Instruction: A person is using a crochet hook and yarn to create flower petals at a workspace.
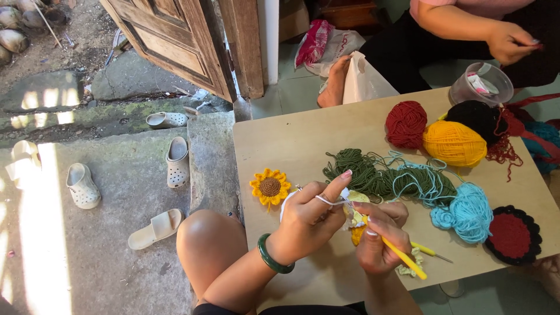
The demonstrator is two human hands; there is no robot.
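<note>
Near the table's (280, 146) front edge, the left hand (306, 224) pinches white yarn (326, 201) while the right hand (379, 239) grips a yellow crochet hook (405, 259) at a small crochet piece (354, 217). Bare tabletop lies left. Four yarn balls, one sunflower (270, 186), one red coaster (513, 234).

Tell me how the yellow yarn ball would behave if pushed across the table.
The yellow yarn ball looks round and soft, so it would probably roll a little, then stop against the black ball. Likely light; its loose strand could snag.
</note>
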